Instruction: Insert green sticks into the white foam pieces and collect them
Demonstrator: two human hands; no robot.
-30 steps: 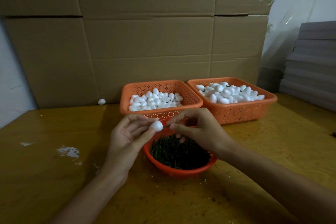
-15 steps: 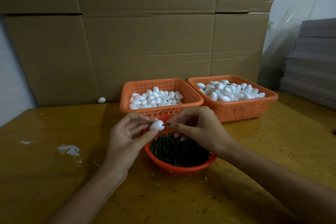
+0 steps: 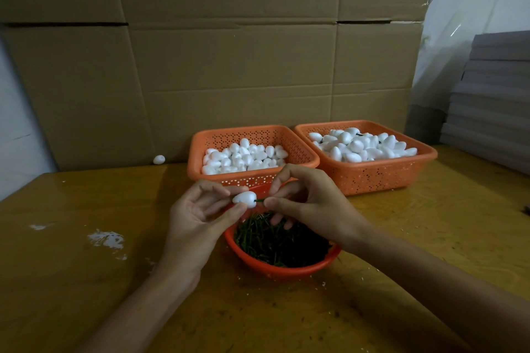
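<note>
1. The left hand pinches one foam piece between thumb and fingertips, palm turned up.
2. The right hand pinches a green stick between thumb and forefinger, with its other fingers loosely curled above the bowl.
3. The stick lies level and meets the foam piece at the piece's 3 o'clock side. Only a short bit shows between foam and fingertips, and how deep it sits cannot be told.
4. Piece and stick are in the air over the bowl's 11 o'clock rim.
5. The red bowl stands on the table and holds a heap of sticks.
6. At 12 o'clock from the bowl, just behind it, is the left basket, orange, with white foam pieces inside.
7. At 1 o'clock is the right basket, rim against the left one. It holds more foam, with a few dark green bits showing among it.
8. At 10 o'clock, well apart, a stray piece lies where the table meets the cardboard.
9. At 9 o'clock, white smears mark the table.
10. At 2 o'clock, at the far edge, grey sheets are stacked.
</note>
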